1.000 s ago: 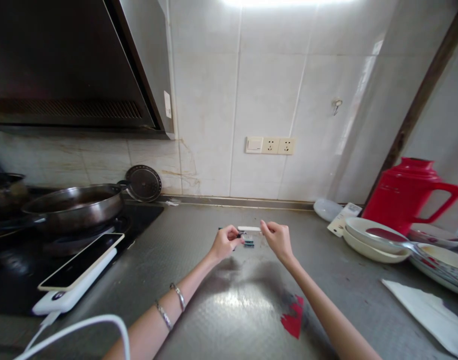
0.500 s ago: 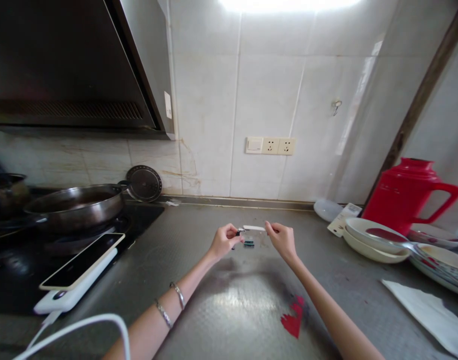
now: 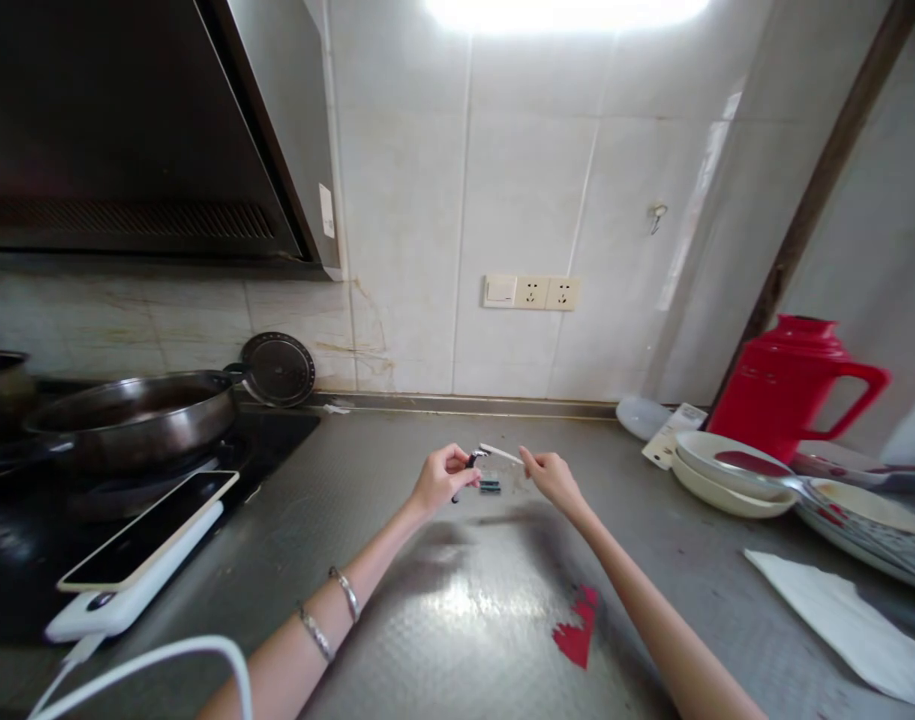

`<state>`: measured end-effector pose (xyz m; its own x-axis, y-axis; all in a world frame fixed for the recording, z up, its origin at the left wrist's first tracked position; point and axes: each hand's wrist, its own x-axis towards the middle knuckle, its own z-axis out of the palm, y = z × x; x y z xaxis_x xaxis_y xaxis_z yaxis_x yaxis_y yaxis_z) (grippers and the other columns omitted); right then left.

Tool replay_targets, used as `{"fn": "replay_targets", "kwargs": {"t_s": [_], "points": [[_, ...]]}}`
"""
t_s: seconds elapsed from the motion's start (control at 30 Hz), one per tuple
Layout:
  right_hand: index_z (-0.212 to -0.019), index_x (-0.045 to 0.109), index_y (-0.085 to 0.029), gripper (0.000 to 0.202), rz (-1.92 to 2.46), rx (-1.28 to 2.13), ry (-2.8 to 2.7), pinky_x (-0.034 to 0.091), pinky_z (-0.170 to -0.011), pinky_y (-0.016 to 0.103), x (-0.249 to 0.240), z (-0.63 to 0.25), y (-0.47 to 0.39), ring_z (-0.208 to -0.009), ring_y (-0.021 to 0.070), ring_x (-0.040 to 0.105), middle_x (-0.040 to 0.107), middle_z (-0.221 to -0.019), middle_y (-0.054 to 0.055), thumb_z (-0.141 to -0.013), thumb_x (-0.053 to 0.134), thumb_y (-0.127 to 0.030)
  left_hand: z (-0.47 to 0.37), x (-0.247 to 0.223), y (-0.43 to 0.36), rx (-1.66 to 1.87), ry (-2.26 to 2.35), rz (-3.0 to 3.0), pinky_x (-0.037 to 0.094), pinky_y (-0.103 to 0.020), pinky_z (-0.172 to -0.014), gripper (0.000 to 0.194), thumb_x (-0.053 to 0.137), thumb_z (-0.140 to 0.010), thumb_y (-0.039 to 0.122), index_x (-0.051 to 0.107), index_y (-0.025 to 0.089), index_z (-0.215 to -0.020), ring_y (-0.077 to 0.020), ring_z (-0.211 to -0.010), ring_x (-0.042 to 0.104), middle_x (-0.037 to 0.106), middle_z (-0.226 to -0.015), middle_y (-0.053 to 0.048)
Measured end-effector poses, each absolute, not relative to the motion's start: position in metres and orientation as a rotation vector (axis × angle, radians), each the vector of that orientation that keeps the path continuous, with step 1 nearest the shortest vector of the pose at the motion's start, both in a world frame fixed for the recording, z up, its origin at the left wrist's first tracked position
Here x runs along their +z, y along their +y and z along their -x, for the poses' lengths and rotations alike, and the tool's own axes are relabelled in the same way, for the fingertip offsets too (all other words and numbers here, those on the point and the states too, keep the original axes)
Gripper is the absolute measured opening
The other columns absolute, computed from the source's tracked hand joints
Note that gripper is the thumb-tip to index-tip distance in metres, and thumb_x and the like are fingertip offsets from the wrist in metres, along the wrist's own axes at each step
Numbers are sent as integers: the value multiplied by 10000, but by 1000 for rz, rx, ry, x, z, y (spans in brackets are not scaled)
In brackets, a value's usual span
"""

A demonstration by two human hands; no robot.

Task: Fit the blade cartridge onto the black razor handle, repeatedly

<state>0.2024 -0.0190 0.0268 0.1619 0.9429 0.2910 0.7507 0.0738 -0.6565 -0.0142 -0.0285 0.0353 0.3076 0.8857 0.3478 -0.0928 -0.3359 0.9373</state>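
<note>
Held out over the steel counter, my left hand (image 3: pixel 433 478) pinches a small dark tool with a silvery head (image 3: pixel 473 460); its exact kind is too small to make out. My right hand (image 3: pixel 556 483) is closed on the near end of a thin white stick (image 3: pixel 500 454). The stick's far end points left and meets or nearly meets the tool's head; contact cannot be told. Just below, between the hands, small dark teal pieces (image 3: pixel 490 487) lie on the counter. Nearer to me is a torn red scrap (image 3: pixel 577 632).
At left, a phone (image 3: pixel 151 530) lies on a white power bank with a cable, near a steel pan (image 3: pixel 138 425) on the hob. On the right stand a red thermos jug (image 3: pixel 779 395), stacked bowls (image 3: pixel 727 480) and plates, with a white paper sheet (image 3: pixel 839 625) in front.
The white stick has tilted, its left end now higher and its right end lower, as my right hand dropped slightly. The dark tool shows more plainly. The whole view has shifted slightly.
</note>
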Motion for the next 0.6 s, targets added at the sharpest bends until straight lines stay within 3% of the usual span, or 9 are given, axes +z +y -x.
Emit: {"fn": "replay_targets", "kwargs": {"t_s": [0.17,0.3,0.43,0.6], "points": [[-762,674,-141,439,1511,864,-1493,301,-463,214,39,-190,-21,-440,92,412,456,-494,-22,-820,391,-472,21,30,-25,1210,852,-1644,294,-182,-392,253,596,-718,369,442,175,-767,-54,-339,425,646,-618,14],[-957,617,-147,273,1296,1229,-1273,228,-389,181,51,-172,-38,-390,47,321,466,-547,-46,-774,535,-332,28,29,-27,1322,1010,-1704,276,-185,-439,241,583,-725,390,510,166,-777,-70,-409,404,490,-472,73],[-1043,574,-164,304,1064,1409,-1050,254,-397,157,59,-154,-61,-407,37,335,496,-573,-40,-740,576,-188,28,27,-29,1380,1035,-1673,277,-200,-462,344,499,-771,471,590,140,-761,-80,-476,393,438,-524,48],[-1166,476,-300,403,822,1690,-743,376,-467,185,58,-132,-98,-437,55,399,459,-578,-66,-776,571,-255,27,25,-31,1365,924,-1549,308,-203,-481,387,448,-795,480,599,139,-898,-88,-518,408,453,-601,28]]}}
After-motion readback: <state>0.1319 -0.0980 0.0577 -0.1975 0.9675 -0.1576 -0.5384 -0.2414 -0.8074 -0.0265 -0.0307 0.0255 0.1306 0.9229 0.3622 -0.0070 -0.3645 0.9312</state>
